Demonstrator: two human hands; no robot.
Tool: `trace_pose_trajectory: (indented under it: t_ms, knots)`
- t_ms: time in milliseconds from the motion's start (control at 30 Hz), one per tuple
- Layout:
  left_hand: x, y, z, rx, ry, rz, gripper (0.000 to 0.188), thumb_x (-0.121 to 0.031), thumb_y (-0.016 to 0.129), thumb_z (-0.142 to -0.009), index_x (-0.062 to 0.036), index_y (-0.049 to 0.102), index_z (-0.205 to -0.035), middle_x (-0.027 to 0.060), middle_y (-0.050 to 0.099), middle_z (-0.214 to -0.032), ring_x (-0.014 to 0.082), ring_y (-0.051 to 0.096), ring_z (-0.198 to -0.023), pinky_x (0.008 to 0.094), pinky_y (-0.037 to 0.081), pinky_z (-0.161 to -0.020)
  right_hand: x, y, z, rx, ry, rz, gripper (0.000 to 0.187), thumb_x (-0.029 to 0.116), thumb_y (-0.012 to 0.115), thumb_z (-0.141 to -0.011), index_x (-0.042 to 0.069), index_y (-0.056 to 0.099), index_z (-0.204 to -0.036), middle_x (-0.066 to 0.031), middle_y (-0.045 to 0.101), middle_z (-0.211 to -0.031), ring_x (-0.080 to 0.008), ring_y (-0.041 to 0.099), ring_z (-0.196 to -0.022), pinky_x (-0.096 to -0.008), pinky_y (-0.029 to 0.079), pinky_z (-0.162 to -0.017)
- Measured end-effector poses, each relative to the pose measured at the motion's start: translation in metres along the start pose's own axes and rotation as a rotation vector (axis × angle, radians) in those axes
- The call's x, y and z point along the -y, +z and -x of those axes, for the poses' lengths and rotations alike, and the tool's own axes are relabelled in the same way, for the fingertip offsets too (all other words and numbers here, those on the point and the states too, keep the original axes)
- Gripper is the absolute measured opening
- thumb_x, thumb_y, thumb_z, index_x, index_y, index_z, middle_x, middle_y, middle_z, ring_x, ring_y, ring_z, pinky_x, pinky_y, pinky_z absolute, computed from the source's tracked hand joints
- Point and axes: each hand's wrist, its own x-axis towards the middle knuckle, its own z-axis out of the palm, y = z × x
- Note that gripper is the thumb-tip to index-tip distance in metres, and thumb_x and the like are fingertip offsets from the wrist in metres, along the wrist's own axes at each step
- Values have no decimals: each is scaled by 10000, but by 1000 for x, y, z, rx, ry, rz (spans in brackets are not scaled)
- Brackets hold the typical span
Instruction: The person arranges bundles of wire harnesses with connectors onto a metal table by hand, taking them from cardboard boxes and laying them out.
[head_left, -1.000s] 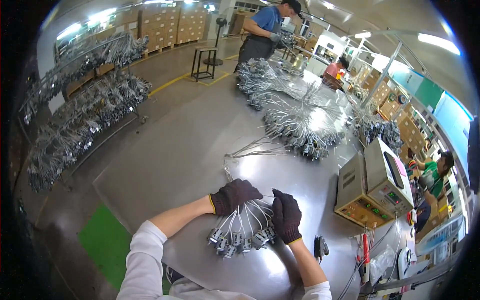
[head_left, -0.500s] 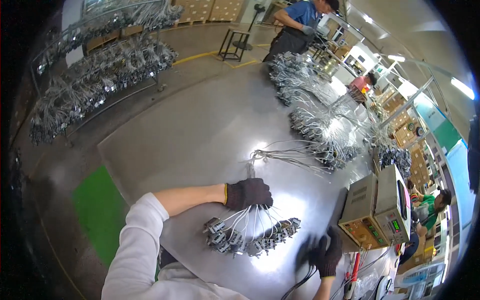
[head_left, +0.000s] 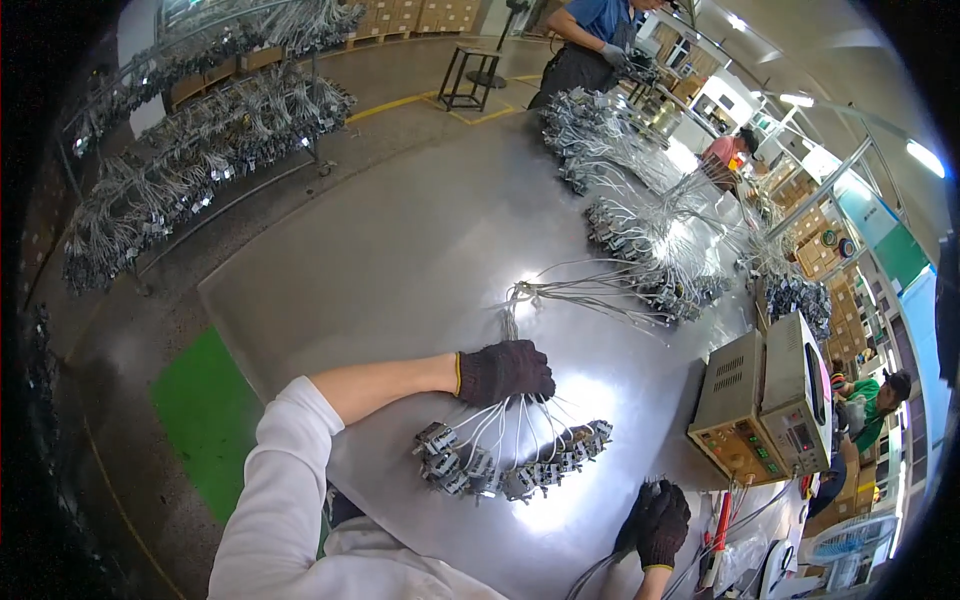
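Note:
My left hand (head_left: 506, 372), in a dark knit glove with a yellow cuff edge, is closed around a bundle of thin grey-white cables (head_left: 520, 415). Below it, the grey metal-cased connectors (head_left: 508, 474) on the cable ends fan out in an arc on the metal tabletop. Beyond the fist, the bundle runs up to a gathered knot (head_left: 522, 292). My right hand (head_left: 662, 524), gloved the same way, is low at the right with its fingers curled together. Dark leads (head_left: 592, 578) run toward its underside; whatever lies in its grip is hidden.
Two bench instruments (head_left: 745, 415) stand right of the connectors, with a red-handled tool (head_left: 722, 520) below them. Heaped cable assemblies (head_left: 655, 245) cover the table's far right. A rack of hanging cables (head_left: 215, 150) stands at left. A person in blue (head_left: 590, 50) works beyond the table.
My right hand, blurred before, is now sharper and more compact, its fingers drawn together. The green digits on the instrument's display have gone dim. My left hand keeps its hold; the view shifted slightly.

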Motion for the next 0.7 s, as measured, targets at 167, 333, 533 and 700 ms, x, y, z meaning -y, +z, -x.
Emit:
trace_pose_trajectory:
  t_ms: [167, 333, 533, 700]
  knots:
    - [-5, -15, 1, 5, 17, -8, 271, -159, 700, -792, -153, 646, -1057, 54, 661, -942, 288, 677, -962, 447, 535, -851, 9, -25, 21, 75, 22, -88, 442, 297, 441, -1083, 16, 634, -1365, -245, 628, -1395, -434, 574, -1291, -508, 439, -1103]
    - [5, -17, 5, 45, 0, -61, 355, -155, 753, -727, -163, 646, -1065, 45, 667, -980, 275, 677, -988, 421, 536, -854, 48, -27, 21, -58, -9, -128, 459, 279, 706, -956, 18, 625, -1325, -210, 657, -1336, -428, 611, -1217, -510, 510, -1012]
    - [14, -1, -1, 17, 4, -60, 399, -168, 777, -708, -166, 646, -1084, 41, 674, -996, 271, 674, -1020, 428, 535, -876, 53, -35, 3, -83, -129, -413, 425, 162, 727, -963, 38, 600, -1349, -184, 709, -1204, -337, 739, -998, -386, 581, -839]
    - [-4, -26, -1, 10, -10, -31, 404, -179, 777, -707, -171, 645, -1088, 36, 662, -987, 269, 668, -1011, 420, 533, -884, 75, -62, -29, 144, -123, -963, 354, 44, 646, -1033, 16, 589, -1381, -95, 697, -1217, -151, 700, -1038, -282, 581, -842]
